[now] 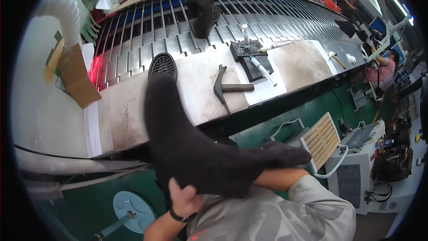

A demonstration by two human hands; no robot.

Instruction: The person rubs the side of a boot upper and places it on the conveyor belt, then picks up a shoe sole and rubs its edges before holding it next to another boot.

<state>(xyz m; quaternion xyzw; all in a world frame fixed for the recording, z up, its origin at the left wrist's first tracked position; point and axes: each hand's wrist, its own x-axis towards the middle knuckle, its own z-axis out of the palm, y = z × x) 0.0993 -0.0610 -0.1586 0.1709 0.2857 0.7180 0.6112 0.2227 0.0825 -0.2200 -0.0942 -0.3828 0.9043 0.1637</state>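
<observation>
A tall, soft black boot [196, 151], partly blurred, spreads across the middle in front of my body. My left hand [185, 198], a dark band at its wrist, grips its lower edge with the thumb lying over the black material. My right forearm [278, 178] passes behind or into the boot, so the right hand's fingers are hidden. A narrow black part [285, 154] of it stretches to the right above that forearm. At the upper end shows a dark treaded sole [163, 66]; whether it belongs to the same boot I cannot tell.
On the bench [205, 80] lie a hammer [234, 87] and a black block [252, 60] with a syringe-like tube [263, 70]. Behind runs a slatted metal conveyor [267, 27] carrying a black shoe [204, 15]. A white hose [60, 13] hangs left; a blue round stool [133, 209] stands below.
</observation>
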